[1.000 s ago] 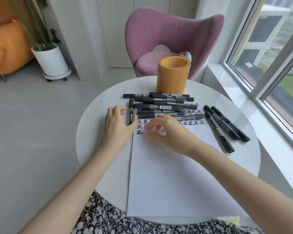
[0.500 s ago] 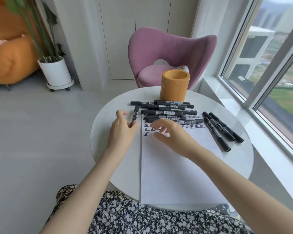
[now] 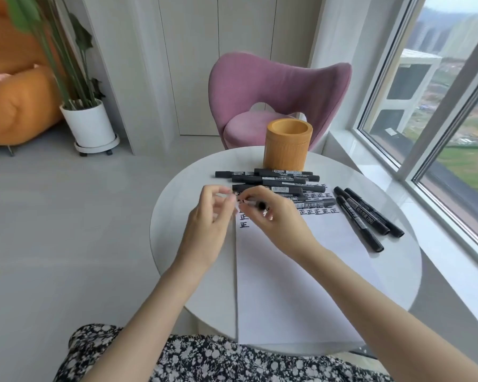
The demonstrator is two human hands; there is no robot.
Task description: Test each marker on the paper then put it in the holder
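At centre-left, our left hand (image 3: pixel 209 216) hovers raised, its fingers loosely curled and blurred; we cannot tell whether they pinch anything. Just right of it, our right hand (image 3: pixel 276 219) clamps a marker (image 3: pixel 260 206) above the paper (image 3: pixel 287 285), probably for uncapping. The holder (image 3: pixel 287 147) stands upper centre, behind the marker pile (image 3: pixel 276 183).

The white paper (image 3: pixel 287 271) on the tabletop (image 3: pixel 171 232) carries one handwritten black character, 正 (image 3: pixel 319 211), repeated in rows across its far end and down its left edge. The nearest pile marker (image 3: pixel 313 204) reads "700" after Chinese characters too blurred to make out. The same "700" shows on the right-hand marker (image 3: pixel 366 218). Finer print on the other barrels is unreadable.
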